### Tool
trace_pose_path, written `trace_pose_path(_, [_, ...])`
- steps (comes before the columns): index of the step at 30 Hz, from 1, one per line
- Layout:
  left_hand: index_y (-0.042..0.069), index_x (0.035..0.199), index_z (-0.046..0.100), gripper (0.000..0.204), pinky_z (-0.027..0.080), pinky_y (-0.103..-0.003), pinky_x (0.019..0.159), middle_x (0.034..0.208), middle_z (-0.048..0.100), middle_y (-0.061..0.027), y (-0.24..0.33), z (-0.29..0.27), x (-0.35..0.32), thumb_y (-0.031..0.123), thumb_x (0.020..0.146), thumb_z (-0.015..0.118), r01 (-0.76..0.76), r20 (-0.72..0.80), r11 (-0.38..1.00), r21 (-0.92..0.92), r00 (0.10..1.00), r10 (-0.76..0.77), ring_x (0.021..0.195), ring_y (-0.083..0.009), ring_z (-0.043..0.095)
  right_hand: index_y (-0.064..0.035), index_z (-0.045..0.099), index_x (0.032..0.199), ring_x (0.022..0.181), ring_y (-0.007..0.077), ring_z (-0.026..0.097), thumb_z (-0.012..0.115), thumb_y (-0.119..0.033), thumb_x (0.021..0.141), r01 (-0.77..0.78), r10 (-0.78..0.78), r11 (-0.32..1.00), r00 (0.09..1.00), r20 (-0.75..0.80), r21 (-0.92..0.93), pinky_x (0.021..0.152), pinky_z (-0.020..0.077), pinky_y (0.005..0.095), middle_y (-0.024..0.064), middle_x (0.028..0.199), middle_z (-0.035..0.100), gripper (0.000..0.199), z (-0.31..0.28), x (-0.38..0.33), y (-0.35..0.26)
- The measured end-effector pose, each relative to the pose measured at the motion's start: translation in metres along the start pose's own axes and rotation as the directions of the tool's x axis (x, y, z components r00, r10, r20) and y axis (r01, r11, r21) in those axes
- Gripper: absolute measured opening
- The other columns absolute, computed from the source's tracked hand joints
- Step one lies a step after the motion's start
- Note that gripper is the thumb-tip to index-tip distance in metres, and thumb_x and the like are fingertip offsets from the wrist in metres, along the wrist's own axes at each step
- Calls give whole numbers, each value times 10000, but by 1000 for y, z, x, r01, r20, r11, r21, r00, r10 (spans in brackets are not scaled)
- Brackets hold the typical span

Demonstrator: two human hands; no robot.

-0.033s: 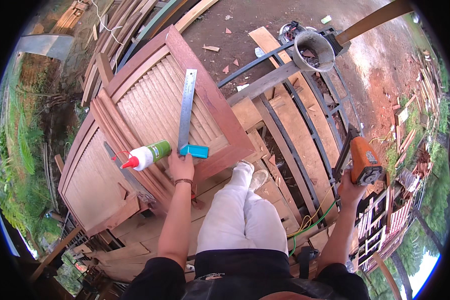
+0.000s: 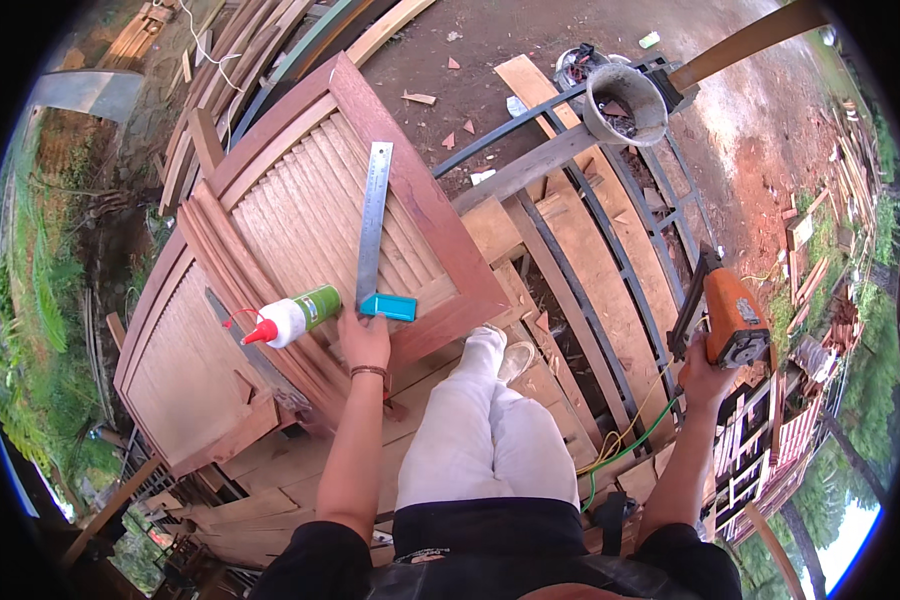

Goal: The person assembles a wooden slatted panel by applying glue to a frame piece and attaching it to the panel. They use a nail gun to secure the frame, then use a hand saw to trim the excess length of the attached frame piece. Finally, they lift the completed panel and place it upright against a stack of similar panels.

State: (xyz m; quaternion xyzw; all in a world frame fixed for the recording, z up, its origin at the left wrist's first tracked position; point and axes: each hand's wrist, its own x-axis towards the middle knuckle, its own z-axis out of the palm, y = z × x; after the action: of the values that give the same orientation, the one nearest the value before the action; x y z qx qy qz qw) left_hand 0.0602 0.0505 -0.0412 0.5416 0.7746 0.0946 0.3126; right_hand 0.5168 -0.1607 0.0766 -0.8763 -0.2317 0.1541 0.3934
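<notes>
The left hand (image 2: 365, 340) presses the teal base of a steel square (image 2: 375, 228) flat on the louvred wooden door (image 2: 270, 215), its grip spread. A green-labelled glue bottle (image 2: 292, 318) with a red nozzle lies just beside it. The right hand (image 2: 708, 378) wraps its grip around an orange nail gun (image 2: 732, 318), well apart.

two hands: the left hand (image 2: 365, 338) and the right hand (image 2: 708, 372). one louvred wooden door (image 2: 270, 230). one steel square (image 2: 374, 225) with a blue handle. one glue bottle (image 2: 292, 317), green with a red tip. one orange nail gun (image 2: 732, 318). one grey bucket (image 2: 625, 105). one white shoe (image 2: 515, 360) showing.
</notes>
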Motion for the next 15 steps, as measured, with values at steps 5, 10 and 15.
trace_pose_path(5, [-29, 1334, 450, 648, 390, -464, 1037, 1214, 500, -260, 14, -17, -36, 157, 765, 699, -156, -64, 978, 138, 984, 166, 1204, -406, 472, 1, 574, 943, 638, 137, 566, 680, -4, 829, 24, -25, 999, 1000, 11, 48, 574, 459, 300, 52, 764, 588, 157, 21, 41, -81])
trace_pose_path(10, [5, 1228, 539, 490, 448, -442, 933, 1106, 551, -183, 43, -32, -31, 117, 774, 684, -277, -91, 960, -27, 958, 274, 1068, -348, 549, -8, 551, 928, 483, 89, 472, 643, 2, 860, 45, -68, 979, 992, 110, 199, 417, 359, 249, 45, 703, 558, 115, 66, 63, -169])
trace_pose_path(15, [-12, 1073, 616, 270, 499, -369, 785, 915, 609, -144, 108, -34, 28, 36, 808, 634, -385, -269, 853, -352, 915, 301, 871, -276, 623, -15, 546, 941, 466, 86, 462, 646, 1, 865, 157, -221, 952, 947, 234, 263, 390, 356, 250, 42, 706, 547, 127, 131, 92, -224])
